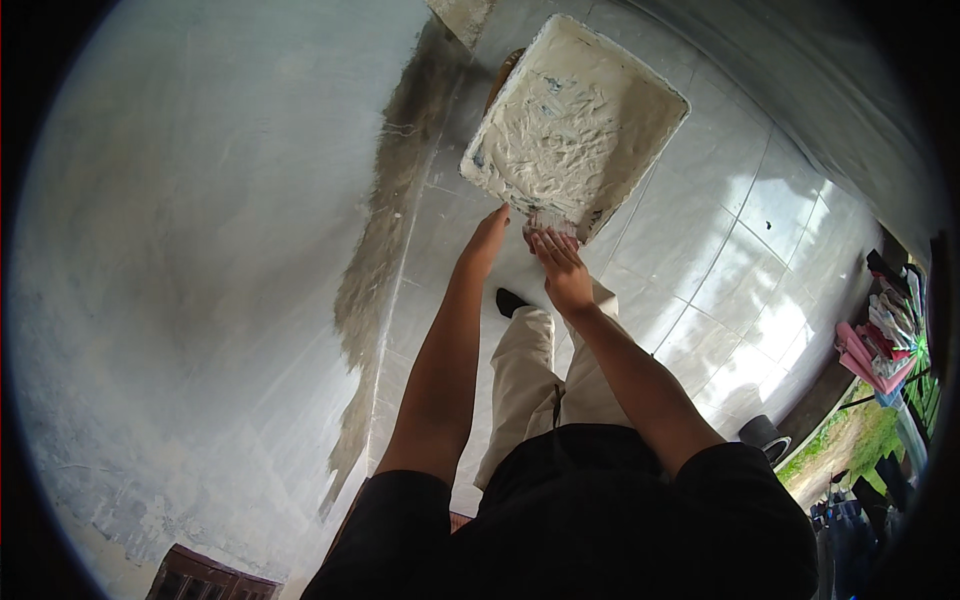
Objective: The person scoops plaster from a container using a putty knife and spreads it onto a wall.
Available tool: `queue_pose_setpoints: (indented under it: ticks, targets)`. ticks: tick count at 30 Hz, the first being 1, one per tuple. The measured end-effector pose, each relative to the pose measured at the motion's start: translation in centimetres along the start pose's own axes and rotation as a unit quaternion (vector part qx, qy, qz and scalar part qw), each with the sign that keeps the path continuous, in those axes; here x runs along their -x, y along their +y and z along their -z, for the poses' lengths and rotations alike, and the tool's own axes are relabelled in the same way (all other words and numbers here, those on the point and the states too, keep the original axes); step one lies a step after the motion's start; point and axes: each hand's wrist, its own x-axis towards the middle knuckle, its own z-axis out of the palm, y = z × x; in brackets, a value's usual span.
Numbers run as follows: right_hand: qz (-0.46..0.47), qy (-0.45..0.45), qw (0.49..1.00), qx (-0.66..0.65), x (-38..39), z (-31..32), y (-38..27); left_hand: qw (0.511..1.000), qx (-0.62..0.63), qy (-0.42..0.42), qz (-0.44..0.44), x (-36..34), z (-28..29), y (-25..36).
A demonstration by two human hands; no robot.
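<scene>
A rectangular tray with a pale, smeared rim holds thick cream-white paste, ridged and streaked, with a few dark patches of the bottom showing through. My left hand is at the tray's near left corner, the thumb at the rim and the other fingers mostly hidden. Closed around a wide, flat, paste-smeared tool, my right hand is at the near edge. The tool's end touches the paste inside; whether it is a brush or a scraper I cannot tell.
To the left rises a whitish wall with a rough grey-brown unpainted strip along its foot. Grey tiles cover the floor. A brown rounded edge shows behind the tray. Hanging clothes and a dark cylindrical object are at right.
</scene>
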Motion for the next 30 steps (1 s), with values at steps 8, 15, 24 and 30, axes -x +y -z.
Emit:
queue_pose_setpoints:
  ticks: [8,15,24,30]
  targets:
    - [-0.018,-0.011,1.0,-0.001,1.3,-2.6,-0.7,0.973,0.223,-0.05,0.043,-1.8,-0.8,0.6]
    - [-0.05,-0.012,0.999,-0.012,2.2,-2.9,-2.2,0.957,0.283,-0.07,0.006,-2.5,-0.2,0.2]
    - [-0.243,0.057,0.959,-0.13,3.3,0.3,-5.4,0.957,0.274,-0.088,0.035,-2.9,1.0,-0.4]
    - [-0.304,0.156,0.935,-0.1,-3.8,2.5,1.2,0.966,0.237,-0.1,0.035,-1.5,0.2,0.7]
